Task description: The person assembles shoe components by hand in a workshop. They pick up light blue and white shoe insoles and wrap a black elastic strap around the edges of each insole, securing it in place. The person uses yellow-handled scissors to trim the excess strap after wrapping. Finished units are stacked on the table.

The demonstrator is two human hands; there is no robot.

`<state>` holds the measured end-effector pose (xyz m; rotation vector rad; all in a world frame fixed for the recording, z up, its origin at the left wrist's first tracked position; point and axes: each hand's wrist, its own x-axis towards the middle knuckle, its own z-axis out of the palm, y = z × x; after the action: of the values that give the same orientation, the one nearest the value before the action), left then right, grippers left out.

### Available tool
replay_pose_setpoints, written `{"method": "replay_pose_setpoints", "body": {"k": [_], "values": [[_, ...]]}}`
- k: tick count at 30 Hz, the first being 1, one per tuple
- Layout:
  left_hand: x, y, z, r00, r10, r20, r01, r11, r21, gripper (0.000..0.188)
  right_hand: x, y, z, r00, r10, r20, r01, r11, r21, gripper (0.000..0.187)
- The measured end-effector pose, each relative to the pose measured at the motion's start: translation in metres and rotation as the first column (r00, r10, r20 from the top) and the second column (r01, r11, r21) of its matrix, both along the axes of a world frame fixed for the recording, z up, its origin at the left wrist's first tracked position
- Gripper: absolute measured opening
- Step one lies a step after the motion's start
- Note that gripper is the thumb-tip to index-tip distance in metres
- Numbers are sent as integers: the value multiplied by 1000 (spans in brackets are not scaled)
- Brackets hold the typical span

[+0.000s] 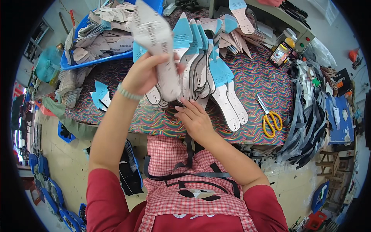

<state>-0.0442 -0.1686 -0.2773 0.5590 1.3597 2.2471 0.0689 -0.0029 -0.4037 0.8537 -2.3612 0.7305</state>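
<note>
A pale shoe insole (164, 50) with a wide, pointed end stands upright in my left hand (146, 74). The thumb lies across its narrow middle, and the other fingers are behind it. My right hand (196, 120) is just below its lower end, fingers stretched out. The fingertips are at the insole's bottom edge; I cannot tell whether they press on it. Behind and to the right is a row of overlapping insoles (189, 69) with light blue ends. Two more blue-and-white insoles (228, 101) lie right of my right hand, toward the table's front.
A blue bin (96, 61) heaped with insole pieces stands at the far left. Yellow-handled scissors (270, 118) lie on the patterned tablecloth (253, 81) at right. Farther back is a phone (281, 54). Dark and grey strips (305, 112) hang over the right edge.
</note>
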Motion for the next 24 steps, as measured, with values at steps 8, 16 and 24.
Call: {"method": "replay_pose_setpoints", "body": {"k": [8, 16, 24], "values": [[130, -25, -32, 969, 27, 247, -46, 996, 73, 69, 75, 39, 68, 486, 789, 375, 263, 277, -924, 12], [166, 5, -59, 964, 230, 136, -180, 935, -304, 25, 73, 26, 54, 643, 597, 480, 282, 398, -873, 12], [166, 17, -50, 927, 336, 168, -300, 931, -207, 20, 69, 24, 51, 541, 691, 480, 475, 220, -852, 17]]}}
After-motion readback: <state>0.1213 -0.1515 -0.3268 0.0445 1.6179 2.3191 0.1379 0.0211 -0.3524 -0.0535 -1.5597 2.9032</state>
